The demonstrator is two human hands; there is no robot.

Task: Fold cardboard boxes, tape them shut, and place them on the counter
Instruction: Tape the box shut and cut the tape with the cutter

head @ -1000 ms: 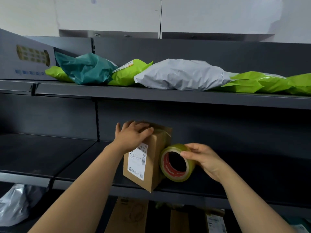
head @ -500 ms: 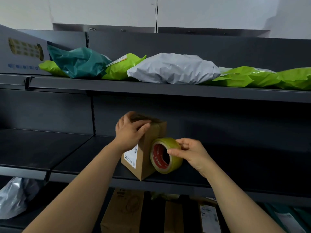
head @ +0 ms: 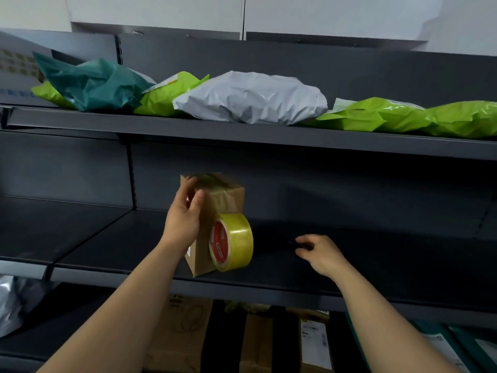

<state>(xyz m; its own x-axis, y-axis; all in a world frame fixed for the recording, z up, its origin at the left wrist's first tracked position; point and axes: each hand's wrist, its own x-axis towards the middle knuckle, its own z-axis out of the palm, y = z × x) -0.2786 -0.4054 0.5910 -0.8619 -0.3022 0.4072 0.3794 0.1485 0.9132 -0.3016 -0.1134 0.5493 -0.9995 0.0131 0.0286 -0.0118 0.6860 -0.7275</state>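
Observation:
A small brown cardboard box (head: 224,196) stands upright on the dark middle shelf (head: 269,289), its top and right side covered with clear tape. My left hand (head: 184,220) grips the box's left side near the top. A roll of yellowish tape (head: 234,242) with a red core rests against the box's right side, still joined to it by a strip of tape. My right hand (head: 322,254) lies on the shelf to the right of the roll, apart from it, with its fingers curled at a small dark thing I cannot make out.
The upper shelf (head: 242,133) holds soft mail bags: a teal one (head: 91,84), a grey one (head: 252,100) and green ones (head: 403,117). Below the middle shelf stand several cardboard boxes (head: 183,332) with labels. A grey bag (head: 16,302) lies at the lower left.
My right hand let go of the tape roll and moved right along the shelf. The roll now stays against the box. My left hand shifted from the box's top to its left side.

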